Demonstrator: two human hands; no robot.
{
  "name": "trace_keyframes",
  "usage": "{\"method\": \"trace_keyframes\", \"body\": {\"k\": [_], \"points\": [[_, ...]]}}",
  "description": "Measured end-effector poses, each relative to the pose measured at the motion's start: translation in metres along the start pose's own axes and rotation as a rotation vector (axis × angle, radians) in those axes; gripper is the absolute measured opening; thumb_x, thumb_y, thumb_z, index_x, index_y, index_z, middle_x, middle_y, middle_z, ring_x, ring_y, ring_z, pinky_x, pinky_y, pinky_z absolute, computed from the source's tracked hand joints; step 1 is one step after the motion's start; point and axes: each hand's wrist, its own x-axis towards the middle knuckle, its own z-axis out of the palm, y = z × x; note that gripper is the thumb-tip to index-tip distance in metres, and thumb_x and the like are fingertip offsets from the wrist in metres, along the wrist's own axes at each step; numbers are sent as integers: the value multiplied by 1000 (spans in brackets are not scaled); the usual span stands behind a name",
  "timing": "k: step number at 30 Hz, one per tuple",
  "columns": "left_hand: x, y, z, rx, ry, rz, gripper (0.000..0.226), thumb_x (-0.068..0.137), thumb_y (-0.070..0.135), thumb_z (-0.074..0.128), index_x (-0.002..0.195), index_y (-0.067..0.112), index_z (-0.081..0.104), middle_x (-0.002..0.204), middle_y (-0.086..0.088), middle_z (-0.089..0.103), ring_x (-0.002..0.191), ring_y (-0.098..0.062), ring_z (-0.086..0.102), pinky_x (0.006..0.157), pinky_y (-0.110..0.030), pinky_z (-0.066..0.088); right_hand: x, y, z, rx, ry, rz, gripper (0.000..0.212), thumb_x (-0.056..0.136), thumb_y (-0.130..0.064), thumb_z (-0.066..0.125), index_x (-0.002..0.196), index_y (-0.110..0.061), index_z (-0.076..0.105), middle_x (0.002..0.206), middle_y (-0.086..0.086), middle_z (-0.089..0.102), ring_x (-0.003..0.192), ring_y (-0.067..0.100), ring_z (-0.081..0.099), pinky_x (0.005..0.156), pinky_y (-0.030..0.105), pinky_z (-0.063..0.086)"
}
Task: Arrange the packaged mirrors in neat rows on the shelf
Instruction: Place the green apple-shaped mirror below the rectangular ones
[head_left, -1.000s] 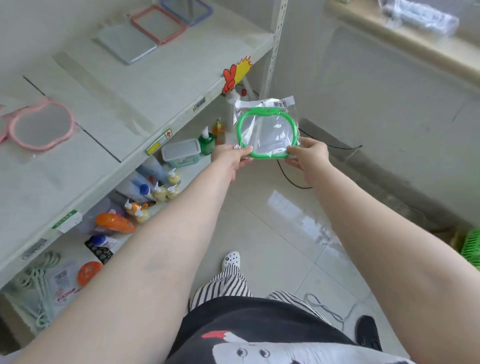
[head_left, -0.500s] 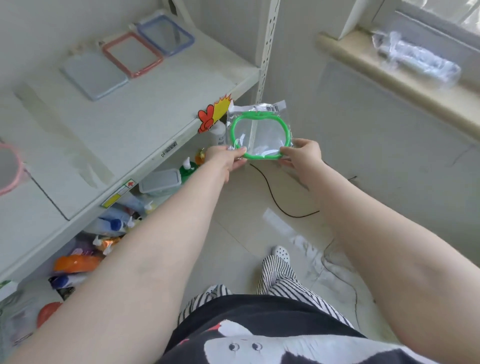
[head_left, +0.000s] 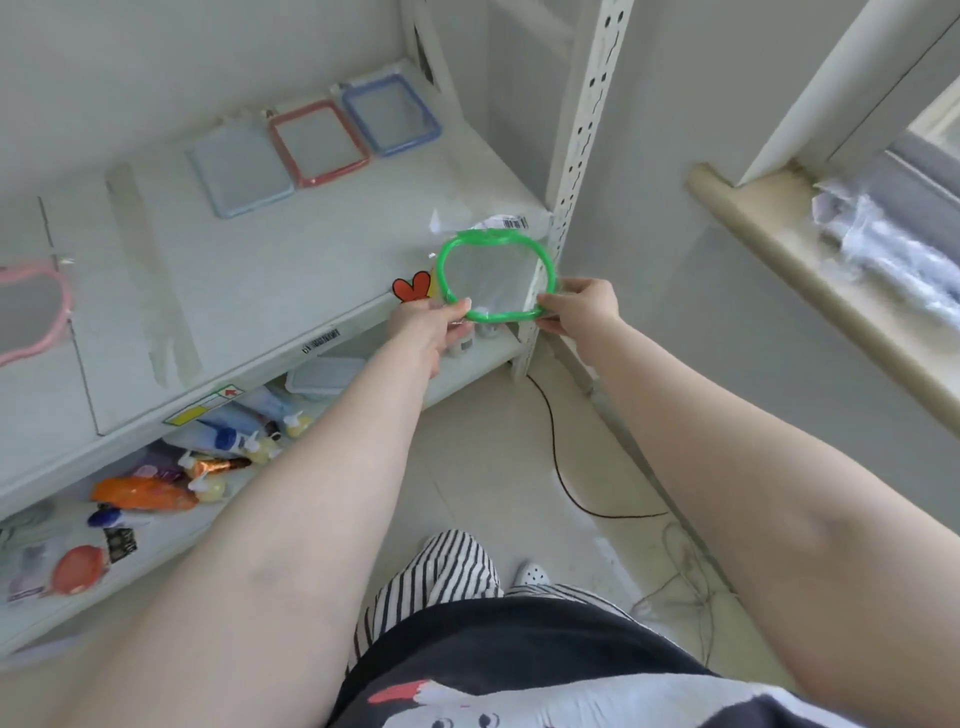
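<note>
I hold a green-framed mirror (head_left: 493, 273) in a clear plastic bag over the front right corner of the white shelf (head_left: 291, 260). My left hand (head_left: 428, 325) pinches its lower left edge and my right hand (head_left: 582, 306) pinches its lower right edge. At the back of the shelf lie three square mirrors in a row: a pale blue one (head_left: 239, 174), a red one (head_left: 317, 143) and a dark blue one (head_left: 392, 114). A pink-framed mirror (head_left: 31, 306) lies at the shelf's left edge.
A perforated white upright (head_left: 582, 150) stands at the shelf's right end. The lower shelf (head_left: 171, 525) holds bottles, tubes and a plastic box. A window sill (head_left: 810, 286) with wrapped items runs on the right. A black cable (head_left: 561, 467) lies on the tiled floor.
Both hands have carried the green mirror up and toward the shelf's front right corner, and it has tilted flatter. My view has risen, showing more of the shelf's back.
</note>
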Motion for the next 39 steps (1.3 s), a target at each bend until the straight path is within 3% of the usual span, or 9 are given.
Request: {"method": "trace_keyframes", "body": {"k": [3, 8, 14, 22, 26, 29, 33, 36, 39], "points": [[14, 10, -4, -59, 23, 36, 18, 82, -1, 70, 98, 1, 62, 94, -7, 64, 68, -12, 63, 60, -15, 58, 15, -15, 13, -42, -48, -21, 54, 83, -1, 69, 133, -1, 49, 107, 19, 65, 81, 31, 70, 83, 40, 59], [54, 37, -2, -56, 62, 78, 23, 80, 0, 72, 71, 7, 52, 78, -9, 62, 65, -14, 62, 55, -14, 57, 47, -44, 36, -81, -52, -60, 54, 84, 0, 67, 134, -5, 49, 94, 12, 66, 68, 26, 69, 81, 38, 60], [97, 76, 12, -33, 73, 74, 21, 78, 3, 74, 72, 9, 56, 77, -9, 64, 48, -9, 63, 49, -12, 54, 89, -81, 54, -74, -19, -77, 49, 84, -3, 68, 130, -12, 56, 88, 11, 69, 77, 28, 71, 82, 38, 59], [135, 99, 18, -46, 75, 47, 21, 81, -6, 68, 71, 7, 55, 71, -7, 60, 35, 0, 59, 48, -10, 53, 142, -107, 73, -139, -84, -38, 50, 83, -1, 69, 129, -15, 58, 77, 7, 66, 63, 18, 67, 81, 30, 58], [147, 100, 25, -70, 126, 60, 13, 81, -9, 66, 83, 2, 60, 74, -10, 61, 47, -9, 65, 52, -12, 55, 170, -116, 78, -191, -157, -30, 49, 84, 0, 67, 130, -14, 57, 78, 9, 66, 61, 19, 65, 86, 34, 58], [158, 98, 34, -87, 195, 72, 28, 79, -11, 68, 102, 0, 58, 83, -15, 63, 64, -18, 62, 54, -15, 56, 191, -121, 81, -222, -208, -9, 49, 84, 1, 67, 130, -12, 57, 83, 11, 66, 60, 18, 63, 88, 36, 57], [175, 90, 44, -51, 282, 102, 25, 78, -10, 69, 98, 0, 58, 88, -19, 60, 59, -19, 60, 49, -15, 55, 210, -122, 86, -260, -259, 14, 47, 87, 1, 63, 132, -11, 54, 77, 5, 60, 59, 16, 61, 88, 36, 57], [186, 87, 49, 5, 356, 113, 23, 76, -8, 72, 89, 6, 58, 81, -14, 59, 45, -12, 62, 62, -26, 59, 221, -123, 90, -296, -289, 20, 46, 89, 0, 60, 133, -11, 52, 74, 4, 57, 60, 15, 59, 96, 41, 53], [194, 85, 50, 78, 420, 119, 31, 73, 1, 77, 95, 11, 58, 94, -15, 66, 66, -24, 66, 83, -40, 58, 228, -121, 93, -351, -292, -13, 47, 87, -2, 63, 132, -11, 52, 71, 2, 56, 65, 20, 61, 95, 46, 53]]}}
